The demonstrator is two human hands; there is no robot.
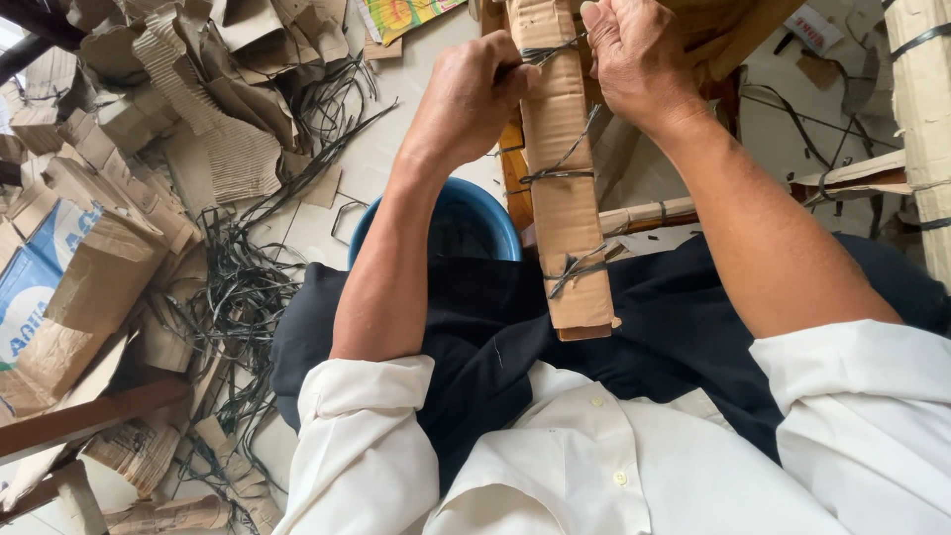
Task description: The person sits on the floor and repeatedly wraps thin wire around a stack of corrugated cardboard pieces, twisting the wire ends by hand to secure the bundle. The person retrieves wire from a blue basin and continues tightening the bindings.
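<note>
**Tying a cardboard-wrapped piece over a littered floor**

Pale floor [396,149] lies beneath us. Our left hand [466,99] pinches a dark strap [547,52], fingers closed narrow; our right hand [634,59] grips the cardboard-wrapped piece [565,198], which stands over our lap. Below sits a blue tub [495,223], its contents too dark to tell. Torn cardboard [198,89] and loose straps [238,297] lie at our left.

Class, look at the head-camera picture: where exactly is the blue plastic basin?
The blue basin sits on the floor left of centre, partly hidden behind the person's left forearm and dark lap, just left of the tied cardboard strip.
</note>
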